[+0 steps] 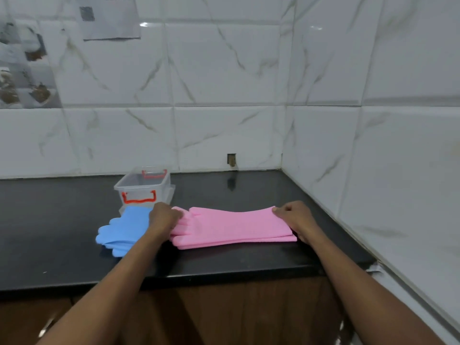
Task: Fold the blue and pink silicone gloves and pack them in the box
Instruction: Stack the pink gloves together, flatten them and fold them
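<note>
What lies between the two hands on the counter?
In the head view, the pink gloves span from left hand to right hand.

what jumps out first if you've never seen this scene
The pink gloves lie stretched across the black counter, the left hand pinching the finger end and the right hand the cuff end. Left of them lie the blue gloves, with a clear box behind.

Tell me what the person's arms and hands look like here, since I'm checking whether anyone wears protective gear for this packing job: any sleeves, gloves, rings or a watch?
Both forearms are bare up to the frame's lower edge, with no sleeves in view. The left hand and the right hand wear no gloves. No ring, watch or bracelet shows on either.
</note>
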Action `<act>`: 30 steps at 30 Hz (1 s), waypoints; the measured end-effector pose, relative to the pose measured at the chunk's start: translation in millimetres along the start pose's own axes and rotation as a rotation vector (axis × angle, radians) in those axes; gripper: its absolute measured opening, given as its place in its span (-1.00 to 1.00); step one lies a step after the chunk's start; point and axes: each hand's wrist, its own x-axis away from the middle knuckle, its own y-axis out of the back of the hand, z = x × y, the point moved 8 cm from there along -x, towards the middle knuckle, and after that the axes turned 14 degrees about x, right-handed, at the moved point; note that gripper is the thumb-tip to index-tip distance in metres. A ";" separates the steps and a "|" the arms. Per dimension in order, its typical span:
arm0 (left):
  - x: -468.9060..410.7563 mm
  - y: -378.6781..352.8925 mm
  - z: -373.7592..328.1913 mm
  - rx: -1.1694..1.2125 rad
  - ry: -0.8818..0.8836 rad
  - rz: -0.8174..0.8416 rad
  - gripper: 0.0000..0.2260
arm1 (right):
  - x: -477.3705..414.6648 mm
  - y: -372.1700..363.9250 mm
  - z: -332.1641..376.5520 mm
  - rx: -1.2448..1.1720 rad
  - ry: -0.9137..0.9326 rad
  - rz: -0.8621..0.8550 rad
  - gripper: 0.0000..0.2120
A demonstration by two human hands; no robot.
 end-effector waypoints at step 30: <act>30.2 -16.4 -36.5 -0.424 -0.306 -0.124 -0.61 | 8.5 2.8 3.6 0.652 0.016 -0.228 -0.86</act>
